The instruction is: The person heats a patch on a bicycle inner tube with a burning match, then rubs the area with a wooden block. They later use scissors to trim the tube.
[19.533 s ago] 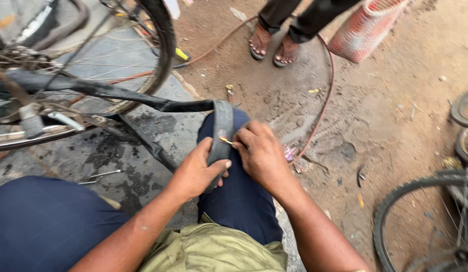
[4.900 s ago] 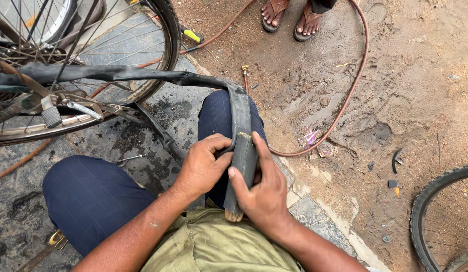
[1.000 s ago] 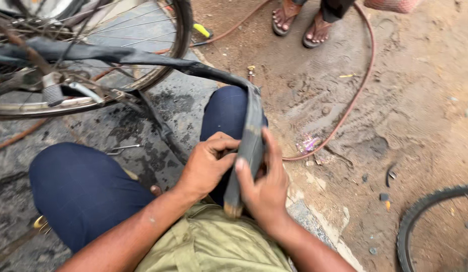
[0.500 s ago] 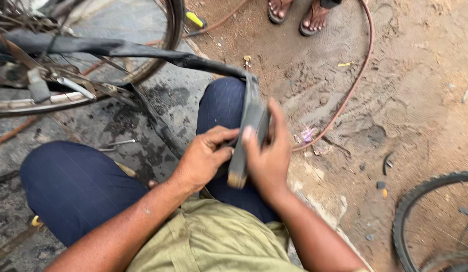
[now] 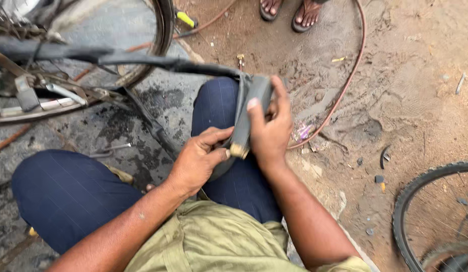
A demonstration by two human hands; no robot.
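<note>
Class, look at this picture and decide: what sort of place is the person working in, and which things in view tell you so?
Probably an open-air roadside bicycle repair spot: bare dirt ground, a bicycle wheel lying beside the person, a second tyre, and an inner tube gripped in both hands.

The far-left bicycle wheel [image 5: 83, 75] and near-right tyre [image 5: 420, 201] are cut off by the frame edges; a bystander's sandalled feet [image 5: 292, 10] show only partly at the far edge.

Outdoor roadside bike-repair spot: work is done on bare dirt ground [image 5: 405, 75] & oil-stained concrete [image 5: 158, 100]. Bike wheels [image 5: 158, 45] w/ spokes, a spare tyre [image 5: 420, 201] & a thin hose [image 5: 352, 75] are seen lying about.
</note>
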